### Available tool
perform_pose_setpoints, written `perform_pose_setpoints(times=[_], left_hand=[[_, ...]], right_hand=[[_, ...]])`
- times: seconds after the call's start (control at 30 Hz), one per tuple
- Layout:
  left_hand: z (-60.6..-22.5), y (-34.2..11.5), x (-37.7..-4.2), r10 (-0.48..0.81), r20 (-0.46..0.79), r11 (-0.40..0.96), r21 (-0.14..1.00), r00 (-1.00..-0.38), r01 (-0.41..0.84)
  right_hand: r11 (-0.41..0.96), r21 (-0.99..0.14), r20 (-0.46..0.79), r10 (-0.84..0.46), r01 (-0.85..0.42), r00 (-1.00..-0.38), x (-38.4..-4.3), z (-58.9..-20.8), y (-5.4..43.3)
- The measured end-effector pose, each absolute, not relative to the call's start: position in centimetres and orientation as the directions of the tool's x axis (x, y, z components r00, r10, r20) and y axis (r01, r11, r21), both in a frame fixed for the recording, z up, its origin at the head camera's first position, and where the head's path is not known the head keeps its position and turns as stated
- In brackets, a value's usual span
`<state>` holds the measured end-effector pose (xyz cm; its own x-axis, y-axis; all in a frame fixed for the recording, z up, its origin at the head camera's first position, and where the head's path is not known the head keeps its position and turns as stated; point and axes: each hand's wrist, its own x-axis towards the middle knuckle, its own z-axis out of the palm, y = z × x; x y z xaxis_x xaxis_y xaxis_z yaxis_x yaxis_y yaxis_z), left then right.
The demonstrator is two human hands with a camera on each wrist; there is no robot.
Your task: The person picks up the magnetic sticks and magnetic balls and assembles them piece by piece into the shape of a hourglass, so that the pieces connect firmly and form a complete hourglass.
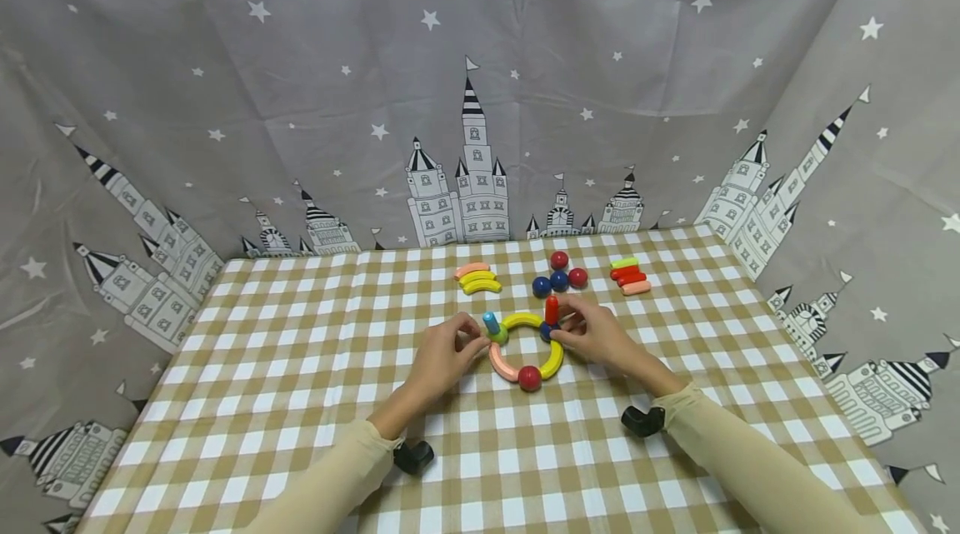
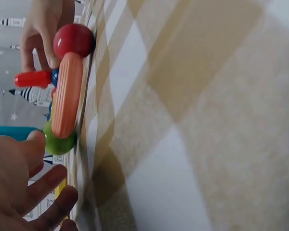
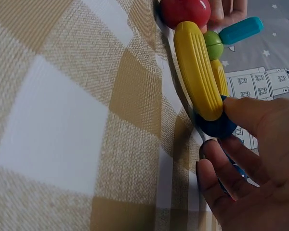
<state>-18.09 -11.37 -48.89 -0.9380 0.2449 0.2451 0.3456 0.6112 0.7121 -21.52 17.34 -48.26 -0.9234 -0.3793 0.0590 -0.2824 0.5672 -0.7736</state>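
A ring of curved yellow rods (image 1: 522,320) and a salmon rod (image 2: 69,94), joined by balls, lies on the checked cloth. A red ball (image 1: 529,378) is at its near side. My left hand (image 1: 444,357) is beside the green ball (image 2: 59,139), from which a turquoise stick (image 1: 491,322) rises; the thumb touches near their joint while the other fingers are spread apart from the ball. With thumb and fingers, my right hand (image 1: 597,336) pinches the dark blue ball (image 3: 217,126) at the ring's right. A red stick (image 1: 552,309) stands upright in that ball.
Behind the ring lie loose curved yellow rods (image 1: 480,282) with a salmon one (image 1: 472,271). Several loose red and blue balls (image 1: 559,281) are grouped to their right. Farther right are short red sticks (image 1: 628,274), a lime stick (image 1: 624,262) and a salmon stick (image 1: 637,288).
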Motion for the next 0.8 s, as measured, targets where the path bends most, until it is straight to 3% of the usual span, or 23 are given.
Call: perform_pose_setpoints(times=[0.5,0.8], left_hand=[[-49.3,-11.5,-20.3,0.348,0.238,0.528,0.750,-0.907,0.399],[-48.9,-11.2,-19.9,0.380,0.204,0.577,0.710,-0.902,0.404]], right_hand=[[0.596,-0.755,0.016,-0.398,-0.272,-0.917,-21.9,-48.0,17.1],[0.579,-0.753,0.051,-0.423,-0.313,-0.905,-22.4,-48.0,17.2]])
